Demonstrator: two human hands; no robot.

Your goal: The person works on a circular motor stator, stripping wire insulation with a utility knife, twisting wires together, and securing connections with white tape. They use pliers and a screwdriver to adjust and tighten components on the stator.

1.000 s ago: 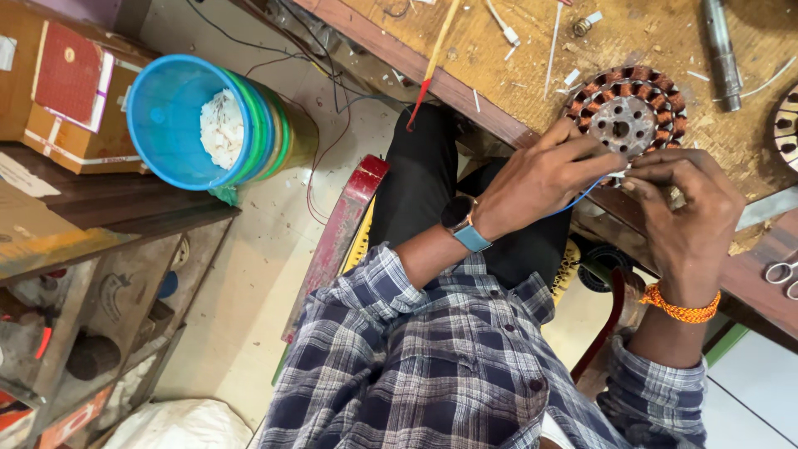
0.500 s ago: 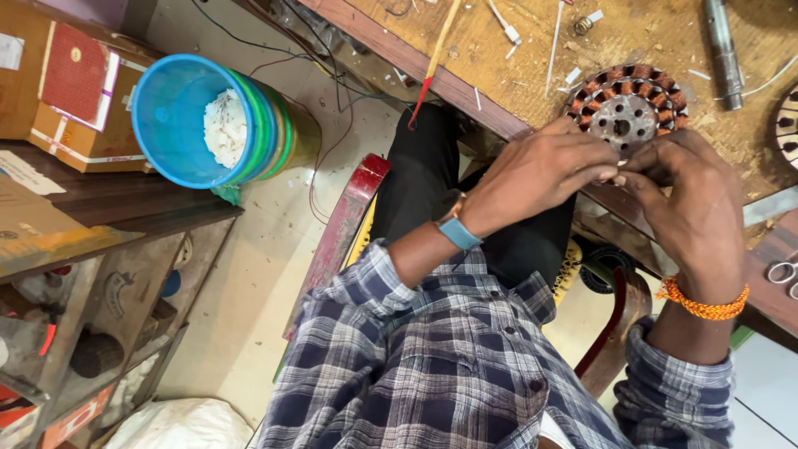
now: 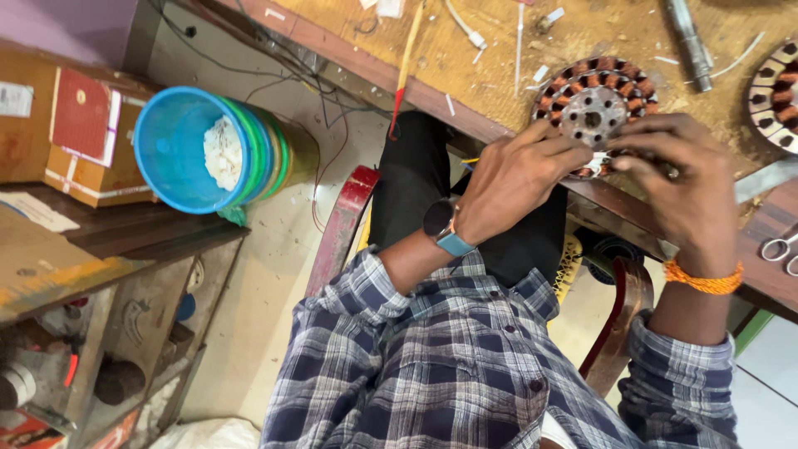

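While you sit at the wooden desk point(image 3: 499, 50), your left hand point(image 3: 515, 179) and right hand point(image 3: 682, 187) both touch the round motor stator point(image 3: 594, 104) with copper coils. It lies near the desk's edge, at about one o'clock in your view. Your left fingers pinch something small and white at its rim. Your right fingers curl over its lower side; I cannot tell what they grip. A blue bucket point(image 3: 179, 150) sits at ten o'clock.

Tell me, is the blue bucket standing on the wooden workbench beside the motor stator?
No, the blue bucket sits down beside the shelf, apart from the workbench that bears the stator.
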